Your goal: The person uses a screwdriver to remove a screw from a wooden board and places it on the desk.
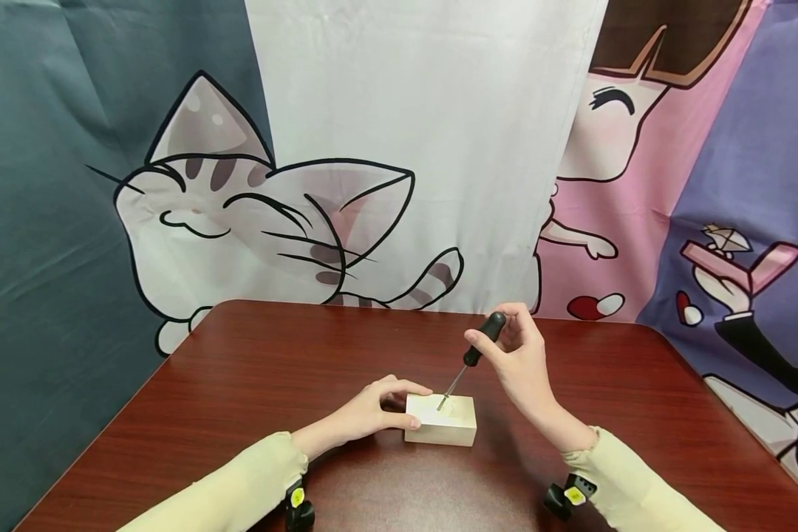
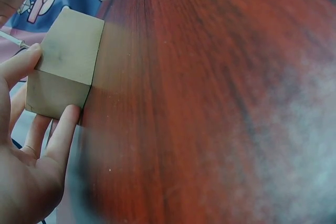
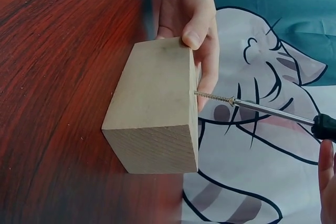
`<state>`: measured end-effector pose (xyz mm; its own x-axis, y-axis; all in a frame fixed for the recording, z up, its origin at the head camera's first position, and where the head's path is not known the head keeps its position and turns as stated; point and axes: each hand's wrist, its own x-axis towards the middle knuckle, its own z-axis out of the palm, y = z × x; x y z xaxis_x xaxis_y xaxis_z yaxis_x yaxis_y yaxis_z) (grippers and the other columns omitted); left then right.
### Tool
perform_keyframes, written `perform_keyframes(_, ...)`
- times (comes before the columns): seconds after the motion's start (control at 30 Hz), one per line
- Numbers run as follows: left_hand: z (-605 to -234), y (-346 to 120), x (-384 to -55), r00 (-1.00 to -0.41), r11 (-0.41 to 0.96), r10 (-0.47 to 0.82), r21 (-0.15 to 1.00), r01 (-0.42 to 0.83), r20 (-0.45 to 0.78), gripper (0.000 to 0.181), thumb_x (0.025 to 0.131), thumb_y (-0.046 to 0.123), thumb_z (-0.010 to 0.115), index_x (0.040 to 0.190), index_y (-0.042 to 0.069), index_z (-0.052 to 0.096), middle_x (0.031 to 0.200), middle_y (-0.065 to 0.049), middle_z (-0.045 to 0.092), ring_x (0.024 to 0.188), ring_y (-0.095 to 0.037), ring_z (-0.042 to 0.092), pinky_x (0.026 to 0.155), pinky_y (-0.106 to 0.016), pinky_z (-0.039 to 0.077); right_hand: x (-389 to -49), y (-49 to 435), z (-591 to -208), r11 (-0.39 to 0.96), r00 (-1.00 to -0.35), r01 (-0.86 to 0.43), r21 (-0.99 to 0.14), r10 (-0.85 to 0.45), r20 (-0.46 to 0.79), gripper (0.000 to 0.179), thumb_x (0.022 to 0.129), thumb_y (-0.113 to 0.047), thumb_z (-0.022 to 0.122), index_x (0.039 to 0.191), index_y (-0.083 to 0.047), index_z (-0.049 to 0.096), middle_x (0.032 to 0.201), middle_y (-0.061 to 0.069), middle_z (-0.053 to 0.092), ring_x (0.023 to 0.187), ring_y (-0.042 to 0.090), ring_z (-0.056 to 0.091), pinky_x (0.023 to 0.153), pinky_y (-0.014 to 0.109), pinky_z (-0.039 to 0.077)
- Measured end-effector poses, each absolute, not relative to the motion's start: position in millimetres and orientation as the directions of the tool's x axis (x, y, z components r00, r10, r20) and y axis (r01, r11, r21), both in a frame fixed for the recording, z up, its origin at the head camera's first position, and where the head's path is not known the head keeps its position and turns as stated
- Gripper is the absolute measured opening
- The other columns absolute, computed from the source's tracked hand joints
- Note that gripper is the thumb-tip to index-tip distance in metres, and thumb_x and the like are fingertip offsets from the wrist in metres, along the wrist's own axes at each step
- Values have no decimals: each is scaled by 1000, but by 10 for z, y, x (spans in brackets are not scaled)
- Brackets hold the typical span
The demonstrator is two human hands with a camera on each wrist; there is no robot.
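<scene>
A pale wooden block [image 1: 441,434] lies on the table, gripped at its left end by my left hand [image 1: 366,408]. The thumb is at the near top edge and the index finger reaches over the far side. In the right wrist view, a threaded screw [image 3: 214,97] stands out of the block's top face, much of its thread showing. My right hand [image 1: 524,362] holds a screwdriver [image 1: 484,340] by its black handle, thumb and fingers round it. The tool slants down to the left, and its metal shaft [image 3: 278,113] meets the screw head.
The dark red-brown wooden table [image 1: 259,369] carries the block. Behind it hangs a cloth backdrop [image 1: 425,89] with a cartoon cat and figures. Dark straps with small devices [image 1: 570,495] sit on both wrists, over pale yellow sleeves [image 1: 233,484].
</scene>
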<state>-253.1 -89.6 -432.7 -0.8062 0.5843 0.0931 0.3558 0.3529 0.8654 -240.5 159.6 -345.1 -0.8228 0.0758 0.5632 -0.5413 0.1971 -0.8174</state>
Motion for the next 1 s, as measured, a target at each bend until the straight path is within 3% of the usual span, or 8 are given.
perform_keyframes(0.27,-4323,-902,-2541,-807,362,585,864,351,83,44,85,31,78,128,32,66,107,-1,59,105,-16,61,93,-34,49,-2407,1604,-3440,235,-815,-565,-791,-8,579,41,85,-9,77,123,-17,64,87,-9,68,77,7,65,67,20,52)
perform_keyframes(0.53,-4335,-902,-2543,-807,357,584,865,354,89,45,85,31,78,128,31,66,105,-2,58,105,-16,61,93,-35,49,-2407,1630,-3400,194,-795,-606,-771,-171,582,55,94,-7,65,144,-23,51,105,-12,73,98,6,71,86,18,54)
perform_keyframes(0.77,-4341,-901,-2544,-806,353,586,867,350,87,45,85,30,78,128,30,66,105,-3,58,105,-16,61,92,-36,49,-2407,1652,-3385,185,-785,-617,-765,-201,586,56,95,-6,65,146,-22,47,111,-12,72,104,7,71,90,20,54)
perform_keyframes(1.0,-4318,-898,-2526,-804,350,588,867,355,92,45,85,31,78,128,30,66,107,-2,59,104,-16,62,93,-35,49,-2389,1688,-3383,161,-776,-624,-765,-246,581,50,100,-5,53,148,-18,45,119,-14,69,109,5,68,85,23,57)
